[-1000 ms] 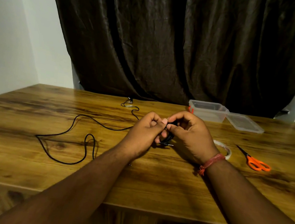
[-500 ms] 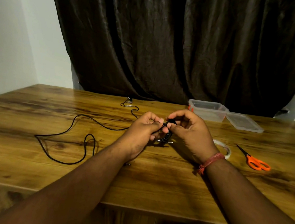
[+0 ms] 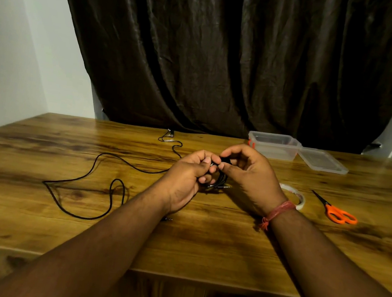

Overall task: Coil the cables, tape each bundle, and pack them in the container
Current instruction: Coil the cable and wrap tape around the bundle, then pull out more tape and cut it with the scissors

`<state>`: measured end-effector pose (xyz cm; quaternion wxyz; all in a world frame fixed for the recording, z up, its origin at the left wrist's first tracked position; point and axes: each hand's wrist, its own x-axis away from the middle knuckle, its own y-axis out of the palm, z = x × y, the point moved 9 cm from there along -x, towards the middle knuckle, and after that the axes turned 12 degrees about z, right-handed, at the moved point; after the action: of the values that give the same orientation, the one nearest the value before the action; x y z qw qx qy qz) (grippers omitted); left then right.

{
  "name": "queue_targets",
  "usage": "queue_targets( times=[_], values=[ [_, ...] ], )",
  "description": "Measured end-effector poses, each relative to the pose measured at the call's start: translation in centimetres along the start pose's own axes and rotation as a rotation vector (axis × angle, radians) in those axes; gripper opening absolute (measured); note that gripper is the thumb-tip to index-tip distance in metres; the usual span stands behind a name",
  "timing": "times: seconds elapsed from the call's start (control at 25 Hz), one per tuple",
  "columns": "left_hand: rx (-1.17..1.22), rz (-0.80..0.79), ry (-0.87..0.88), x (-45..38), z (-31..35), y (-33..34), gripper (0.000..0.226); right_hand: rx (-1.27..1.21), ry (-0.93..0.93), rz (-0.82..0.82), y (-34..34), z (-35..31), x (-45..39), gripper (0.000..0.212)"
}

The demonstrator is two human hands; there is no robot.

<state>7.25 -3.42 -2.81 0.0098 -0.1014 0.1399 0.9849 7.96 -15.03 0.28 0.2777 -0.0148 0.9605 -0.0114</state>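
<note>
1. The wooden table (image 3: 203, 243) ran from the near edge at the bottom up to the dark curtain (image 3: 238, 55), which hung along its far edge. A white wall stood at the left.
2. The widest bare wood lay in front of the hands, between them and the near edge. At the left, the loose part of the black cable (image 3: 93, 172) lay in wide curves on the wood and ran up toward the far edge, where its end lay near the curtain.
3. The clear container (image 3: 274, 147) stood at the far right of the table, open. I could see nothing in it. Its lid (image 3: 322, 160) lay flat just beside it on the right.
4. The tape roll (image 3: 294, 196) lay near the right wrist, partly hidden behind it. The orange scissors (image 3: 337, 212) lay further right, apart from the roll.
5. Both forearms reached from the near edge to the middle of the table, and the hands met there, a little above the wood.
6. The left hand (image 3: 191, 175) had its fingers curled around the small coiled bundle (image 3: 218, 183) of the cable.
7. The right hand (image 3: 248, 172) pinched the top of the same bundle between thumb and forefinger, with the other fingers bent. A red thread (image 3: 279, 209) was tied around its wrist.
</note>
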Motion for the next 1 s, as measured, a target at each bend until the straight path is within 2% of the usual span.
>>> queue_targets(
  times=[0.36, 0.48, 0.56, 0.64, 0.72, 0.84, 0.92, 1.0],
  values=[
    [0.046, -0.06, -0.033, 0.3, 0.0, 0.2, 0.03, 0.057, 0.012, 0.013, -0.3, 0.6, -0.3, 0.022],
    [0.048, -0.022, -0.021, 0.1, 0.1, -0.1, 0.031, 0.051, 0.046, -0.002, -0.3, 0.9, -0.3, 0.022],
    [0.005, 0.044, 0.01, -0.2, 0.0, -0.8, 0.029, 0.125, 0.028, 0.087, -1.7, 0.7, -0.8, 0.023],
    [-0.154, 0.094, 0.08, -0.5, -0.2, -1.3, 0.027, 0.441, -0.052, 0.254, -5.1, 0.1, -1.7, 0.015],
    [-0.419, 0.108, 0.179, -0.2, 0.0, -1.2, 0.022, 0.744, -0.062, 0.361, -8.8, -0.4, -2.0, 0.008],
    [-0.794, 0.111, 0.356, 0.8, 1.1, -0.2, 0.014, 0.788, 0.028, 0.47, -13.3, -0.4, -1.5, 0.009],
    [-0.857, 0.096, 0.427, 1.1, 1.7, 0.2, 0.015, 0.802, 0.114, 0.405, -14.0, 0.3, -0.7, 0.007],
    [-0.897, 0.088, 0.443, 1.2, 1.6, 0.3, 0.016, 0.84, 0.199, 0.22, -13.4, 1.9, 0.3, 0.005]
  ],
)
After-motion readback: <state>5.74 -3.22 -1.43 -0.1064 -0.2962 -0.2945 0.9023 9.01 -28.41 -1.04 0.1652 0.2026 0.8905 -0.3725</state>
